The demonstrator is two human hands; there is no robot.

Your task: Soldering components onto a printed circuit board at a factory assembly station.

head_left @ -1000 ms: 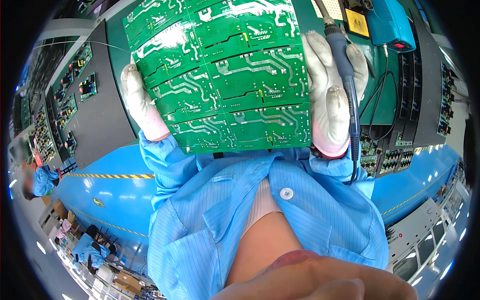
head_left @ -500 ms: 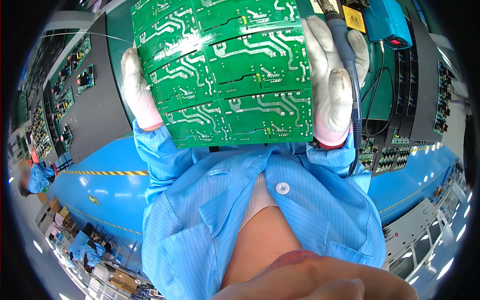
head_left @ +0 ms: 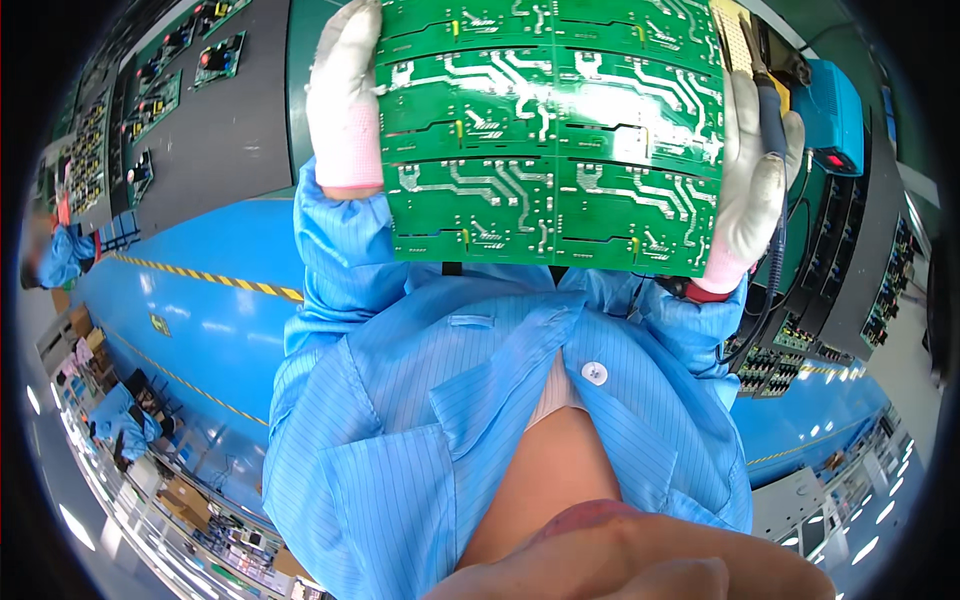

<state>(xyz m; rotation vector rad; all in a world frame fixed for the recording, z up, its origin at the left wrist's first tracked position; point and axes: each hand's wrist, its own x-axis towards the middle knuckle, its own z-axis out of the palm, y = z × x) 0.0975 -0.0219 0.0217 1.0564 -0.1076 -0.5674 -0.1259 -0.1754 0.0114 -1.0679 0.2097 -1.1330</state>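
Between my two gloved hands a large green circuit board panel [head_left: 550, 140] is held up in front of my chest, its solder side with silvery traces facing me. My left hand [head_left: 346, 95], in a white glove with a pink cuff, grips the panel's left edge; part of its fingers is hidden behind the board. At the opposite edge, my right hand [head_left: 752, 190] supports the panel and also carries a soldering iron [head_left: 771, 118] with a dark blue handle, tucked between the fingers. Its cord [head_left: 775, 270] hangs down beside my sleeve.
A teal soldering station [head_left: 832, 115] stands beyond my right hand, near a yellow sponge [head_left: 783, 97]. Dark trays with assembled circuit boards [head_left: 218, 60] lie at left; more boards [head_left: 890, 290] sit on the right. Blue floor and a seated person [head_left: 125, 420] show behind.
The panel has turned from a slight tilt to nearly level and sits further right in view, both hands with it. The soldering iron stays in my right hand.
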